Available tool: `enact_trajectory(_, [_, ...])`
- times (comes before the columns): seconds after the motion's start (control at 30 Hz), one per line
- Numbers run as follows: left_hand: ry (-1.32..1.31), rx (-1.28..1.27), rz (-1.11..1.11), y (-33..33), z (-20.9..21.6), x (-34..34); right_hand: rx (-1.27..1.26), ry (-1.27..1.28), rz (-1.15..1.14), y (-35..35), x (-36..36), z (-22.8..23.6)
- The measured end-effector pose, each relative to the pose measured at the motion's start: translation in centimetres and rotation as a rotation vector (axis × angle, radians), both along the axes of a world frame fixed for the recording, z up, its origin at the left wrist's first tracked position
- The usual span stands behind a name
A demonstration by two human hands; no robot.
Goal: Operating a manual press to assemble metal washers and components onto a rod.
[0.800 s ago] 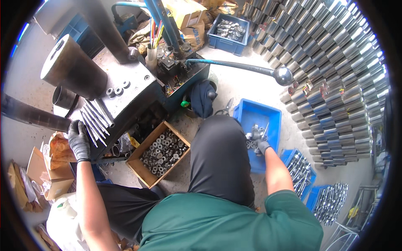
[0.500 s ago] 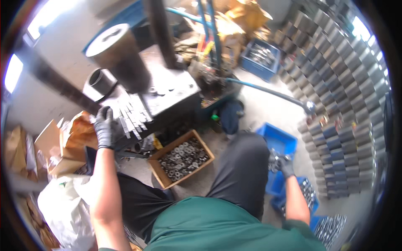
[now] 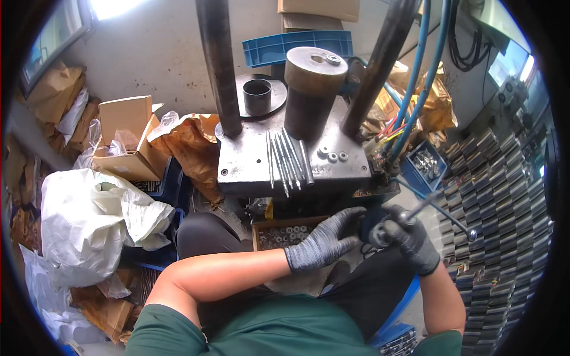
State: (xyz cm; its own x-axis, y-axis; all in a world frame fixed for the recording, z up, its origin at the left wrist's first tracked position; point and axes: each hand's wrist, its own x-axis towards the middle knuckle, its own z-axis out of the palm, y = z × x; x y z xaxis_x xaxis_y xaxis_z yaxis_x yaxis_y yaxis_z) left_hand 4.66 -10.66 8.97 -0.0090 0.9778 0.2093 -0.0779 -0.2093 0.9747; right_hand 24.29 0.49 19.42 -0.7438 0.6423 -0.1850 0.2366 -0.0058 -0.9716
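Note:
In front of my right thigh, my right hand (image 3: 412, 243), in a grey glove, is closed on a metal part with a thin shaft (image 3: 423, 207) pointing up to the right. A round ringed end (image 3: 379, 236) shows by its fingers; blur hides whether these are one piece or several. My left hand (image 3: 323, 240), also gloved, reaches toward it with fingers apart and nothing in them. Beyond both hands is a steel press bed (image 3: 240, 163), bearing several slim rods (image 3: 285, 157) and three small rings (image 3: 333, 156). A thick cylinder (image 3: 314, 89) stands there with another ring (image 3: 333, 60) on top.
Two dark columns (image 3: 219, 71) rise from the bed. A wooden box of rings (image 3: 282, 236) lies below its front edge. At right are a ball-ended lever (image 3: 472, 235), a blue parts bin (image 3: 424, 165) and stacked metal pieces (image 3: 499, 219). A white sack (image 3: 83, 219) sits left.
My view has swung toward the press. My left hand has left the bed's left side and come across to my right hand, which has risen from the blue bins with metal parts.

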Motion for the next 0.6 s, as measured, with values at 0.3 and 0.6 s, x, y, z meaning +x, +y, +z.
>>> enact_trajectory(0.3, [-0.592, -0.602, 0.174, -0.9, -8.3, 1.4, 1.006, -0.42, 0.166, 4.1, -0.1, 2.8])
enact_trajectory(0.6, [-0.638, -0.891, 0.193, 1.8, -8.6, 0.3, 0.855, -0.496, -0.125, 8.9, 7.7, 7.9])
